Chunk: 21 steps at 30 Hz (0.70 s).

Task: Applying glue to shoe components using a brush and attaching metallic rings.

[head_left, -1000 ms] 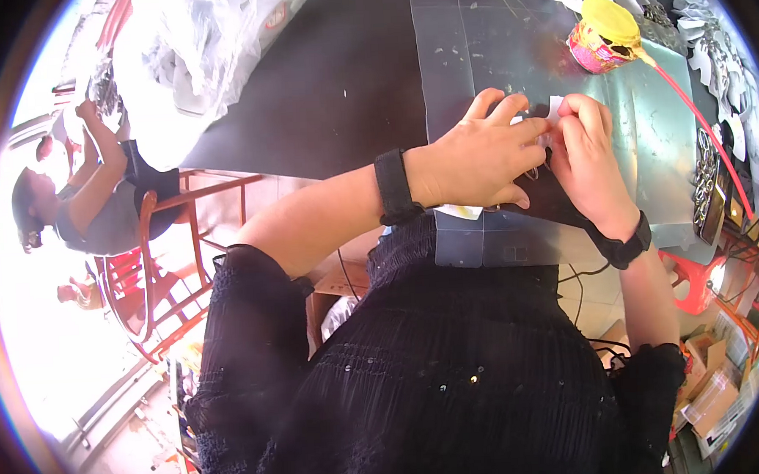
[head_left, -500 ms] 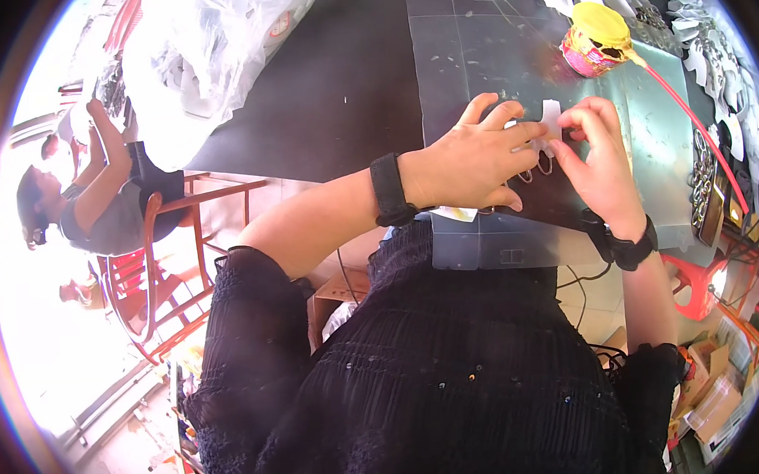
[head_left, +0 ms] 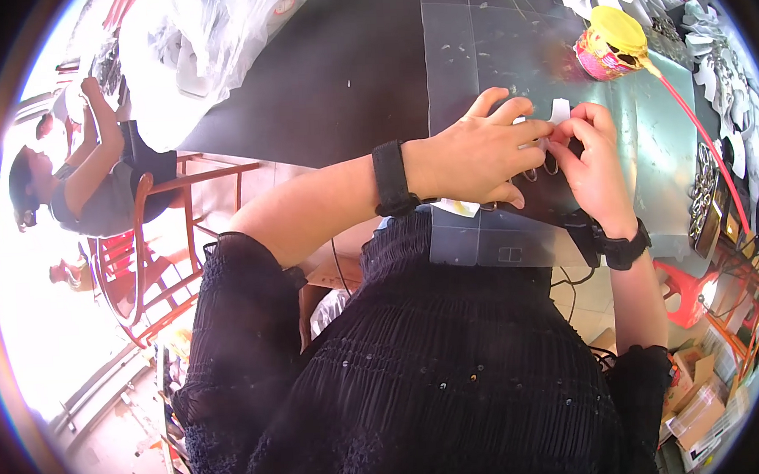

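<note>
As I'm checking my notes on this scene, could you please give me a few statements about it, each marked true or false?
1. A white strip shows where the left hand and the right hand meet. True.
2. The yellow-topped container is nearer the person than both hands. False: the yellow-topped container is beyond them.
3. The left arm wears a black band. True.
4. The red tube is on the person's left. False: the red tube runs along the right.
</note>
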Each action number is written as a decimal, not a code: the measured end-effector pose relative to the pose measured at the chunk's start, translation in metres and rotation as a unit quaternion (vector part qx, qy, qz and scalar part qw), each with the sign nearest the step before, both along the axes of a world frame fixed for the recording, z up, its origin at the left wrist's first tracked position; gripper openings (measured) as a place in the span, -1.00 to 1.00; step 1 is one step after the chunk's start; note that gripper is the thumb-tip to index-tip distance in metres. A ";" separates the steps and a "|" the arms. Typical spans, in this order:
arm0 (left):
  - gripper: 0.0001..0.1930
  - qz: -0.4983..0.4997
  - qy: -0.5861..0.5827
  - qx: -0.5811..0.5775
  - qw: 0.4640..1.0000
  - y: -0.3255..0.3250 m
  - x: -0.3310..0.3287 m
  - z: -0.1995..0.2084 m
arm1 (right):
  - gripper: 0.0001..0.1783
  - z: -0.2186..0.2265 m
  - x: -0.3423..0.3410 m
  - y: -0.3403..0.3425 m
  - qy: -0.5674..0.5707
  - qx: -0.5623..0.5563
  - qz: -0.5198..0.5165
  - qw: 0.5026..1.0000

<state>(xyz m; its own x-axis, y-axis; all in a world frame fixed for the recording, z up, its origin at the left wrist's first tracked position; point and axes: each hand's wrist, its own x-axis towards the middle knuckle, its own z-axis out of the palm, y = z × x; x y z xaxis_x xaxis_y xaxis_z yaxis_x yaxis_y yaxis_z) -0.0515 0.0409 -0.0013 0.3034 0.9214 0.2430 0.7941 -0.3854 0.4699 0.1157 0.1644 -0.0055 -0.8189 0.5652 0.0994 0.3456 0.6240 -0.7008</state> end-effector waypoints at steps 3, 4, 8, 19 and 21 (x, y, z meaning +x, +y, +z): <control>-0.56 -0.003 0.006 -0.008 1.000 0.000 0.000 -0.001 | -0.86 0.005 0.000 -0.001 0.043 -0.054 0.021 0.997; -0.56 -0.001 0.005 -0.008 1.000 0.000 -0.001 -0.001 | -0.86 0.004 0.000 -0.001 0.042 -0.054 0.023 0.997; -0.56 -0.001 0.005 -0.007 1.000 0.000 0.000 -0.001 | -0.82 0.006 0.000 0.000 0.047 0.027 0.045 0.998; -0.58 0.004 0.016 -0.017 1.000 0.000 0.000 0.001 | -0.83 0.011 -0.001 -0.001 0.061 0.095 0.081 0.990; -0.58 0.001 0.016 -0.018 1.000 0.000 0.001 0.000 | -0.84 0.012 -0.001 0.002 0.042 0.073 0.096 0.992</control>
